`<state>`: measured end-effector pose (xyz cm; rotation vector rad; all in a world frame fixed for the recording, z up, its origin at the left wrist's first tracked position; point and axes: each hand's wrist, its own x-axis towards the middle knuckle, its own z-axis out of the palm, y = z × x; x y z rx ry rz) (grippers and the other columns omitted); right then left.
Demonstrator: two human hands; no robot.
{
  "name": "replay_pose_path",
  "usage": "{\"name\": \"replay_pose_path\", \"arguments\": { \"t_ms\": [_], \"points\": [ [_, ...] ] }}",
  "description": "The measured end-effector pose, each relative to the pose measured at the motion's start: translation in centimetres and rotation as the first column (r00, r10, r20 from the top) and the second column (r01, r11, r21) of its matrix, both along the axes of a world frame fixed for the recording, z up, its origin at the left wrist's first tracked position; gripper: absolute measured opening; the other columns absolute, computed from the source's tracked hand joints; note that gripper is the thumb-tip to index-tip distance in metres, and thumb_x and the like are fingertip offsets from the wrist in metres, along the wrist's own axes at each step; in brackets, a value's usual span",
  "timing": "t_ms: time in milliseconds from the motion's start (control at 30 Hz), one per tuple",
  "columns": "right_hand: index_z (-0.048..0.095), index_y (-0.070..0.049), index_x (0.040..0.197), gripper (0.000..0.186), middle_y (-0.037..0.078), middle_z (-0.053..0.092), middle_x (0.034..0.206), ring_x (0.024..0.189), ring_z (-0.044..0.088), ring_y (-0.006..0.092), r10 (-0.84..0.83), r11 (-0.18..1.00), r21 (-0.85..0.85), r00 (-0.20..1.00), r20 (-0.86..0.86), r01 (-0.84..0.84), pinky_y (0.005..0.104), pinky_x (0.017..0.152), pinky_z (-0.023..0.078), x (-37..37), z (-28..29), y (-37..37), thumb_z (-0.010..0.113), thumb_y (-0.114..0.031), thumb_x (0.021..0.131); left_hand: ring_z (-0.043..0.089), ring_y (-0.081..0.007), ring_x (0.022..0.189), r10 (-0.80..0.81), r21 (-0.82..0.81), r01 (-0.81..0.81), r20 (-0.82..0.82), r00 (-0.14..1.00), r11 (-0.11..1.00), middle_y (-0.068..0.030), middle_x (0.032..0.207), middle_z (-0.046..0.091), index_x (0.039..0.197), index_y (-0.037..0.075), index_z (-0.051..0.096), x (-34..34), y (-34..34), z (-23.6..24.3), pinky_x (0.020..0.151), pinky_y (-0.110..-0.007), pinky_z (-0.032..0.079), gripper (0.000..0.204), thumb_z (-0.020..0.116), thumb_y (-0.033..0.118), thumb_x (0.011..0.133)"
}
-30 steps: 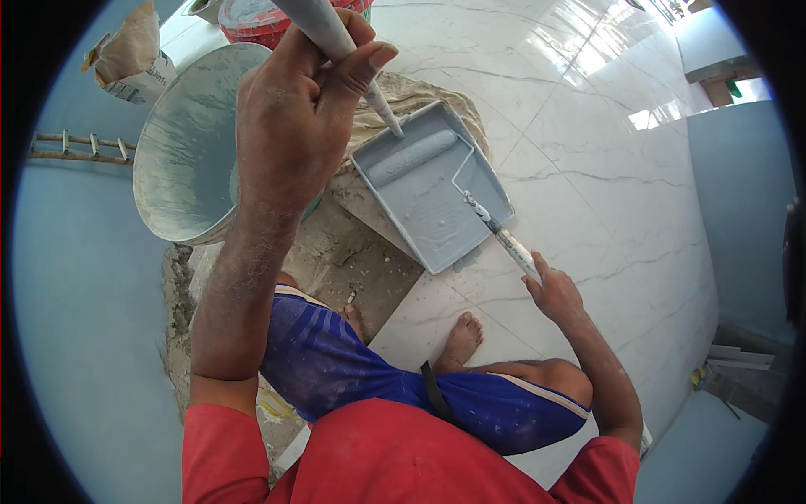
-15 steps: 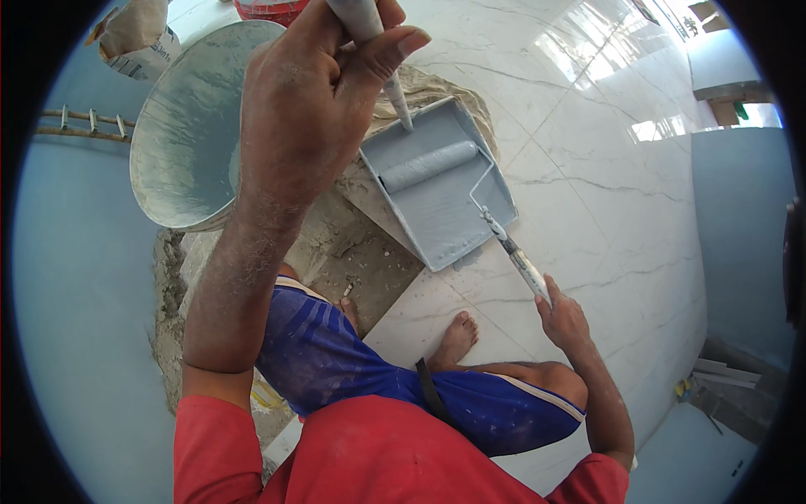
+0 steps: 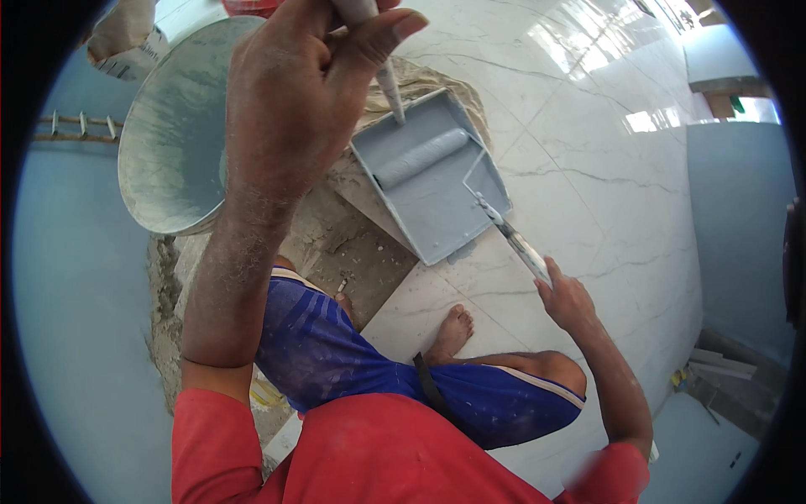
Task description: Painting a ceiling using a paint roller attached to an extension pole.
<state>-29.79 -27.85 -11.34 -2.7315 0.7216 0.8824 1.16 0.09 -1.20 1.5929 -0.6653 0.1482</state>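
Observation:
My left hand [image 3: 302, 101] is raised close to the camera, fingers closed around a grey, paint-coated stick-like handle [image 3: 388, 80] that points down toward the paint tray [image 3: 445, 223]. My right hand [image 3: 564, 294] grips the handle of a paint roller [image 3: 424, 157]. The roller's grey sleeve lies across the upper part of the grey tray, which sits on the floor in front of my bare foot [image 3: 449, 332]. I am squatting in blue shorts and a red shirt.
A large round bucket of pale grey paint [image 3: 172, 139] stands left of the tray on dirty sheeting [image 3: 353, 252]. White marble-look floor tiles [image 3: 604, 151] spread to the right. Blue walls [image 3: 739, 210] ring the room; a ladder [image 3: 80, 126] lies at far left, scrap pieces [image 3: 722, 378] lower right.
My left hand has risen nearer the camera. My right hand has pushed the roller up the tray, from its lower edge to its upper part.

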Motion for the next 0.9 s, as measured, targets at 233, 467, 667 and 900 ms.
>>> {"name": "replay_pose_path", "arguments": {
  "t_ms": [233, 467, 667, 900],
  "points": [
    [0.043, -0.001, 0.144, 0.058, 0.026, 0.068, 0.08, 0.076, 0.067, 0.043, -0.018, 1.0, -0.011, 0.999, -0.026, 0.018, 0.0536, 0.07, 0.052, -1.2, 1.0, 0.1, 0.057, -0.034, 0.098, 0.063, -0.0144, 0.081, 0.026, 0.087, -0.026, 0.002, 1.0, 0.996, -0.0076, 0.087, 0.064, 0.102, 0.002, 0.059, -0.2, -0.2, 0.5, 0.075, -0.032, 0.053, 0.02, 0.071, 0.016, 0.093],
    [0.042, -0.002, 0.145, 0.059, 0.025, 0.068, 0.081, 0.077, 0.068, 0.0422, -0.008, 1.0, 0.011, 1.0, -0.007, 0.008, 0.0527, 0.071, 0.053, -0.7, -0.3, 0.9, 0.057, -0.034, 0.098, 0.066, -0.0169, 0.082, 0.049, 0.106, -0.047, -0.014, 0.999, 0.993, -0.0101, 0.089, 0.066, 0.104, 0.003, 0.058, -0.1, -0.3, 0.5, 0.076, -0.035, 0.055, 0.023, 0.07, 0.02, 0.094],
    [0.044, -0.004, 0.145, 0.058, 0.026, 0.068, 0.08, 0.075, 0.067, 0.0429, -0.017, 0.999, -0.031, 1.0, -0.001, 0.017, 0.0526, 0.069, 0.052, -1.4, 0.1, 0.5, 0.057, -0.036, 0.098, 0.066, -0.0177, 0.079, 0.022, 0.137, -0.029, 0.055, 0.998, 0.99, -0.0097, 0.086, 0.065, 0.106, 0.001, 0.057, 0.0, -0.2, 0.3, 0.075, -0.035, 0.055, 0.026, 0.067, 0.024, 0.097],
    [0.041, -0.004, 0.147, 0.06, 0.026, 0.067, 0.078, 0.071, 0.067, 0.0417, -0.057, 0.996, 0.066, 0.997, 0.053, 0.053, 0.0502, 0.066, 0.05, -1.4, 2.3, 1.1, 0.059, -0.032, 0.097, 0.064, -0.0169, 0.074, -0.06, 0.044, 0.054, 0.136, 0.989, 0.998, -0.0086, 0.081, 0.062, 0.109, -0.001, 0.056, 0.0, -0.4, 0.3, 0.071, -0.035, 0.054, 0.028, 0.064, 0.024, 0.098]
  ]
}}
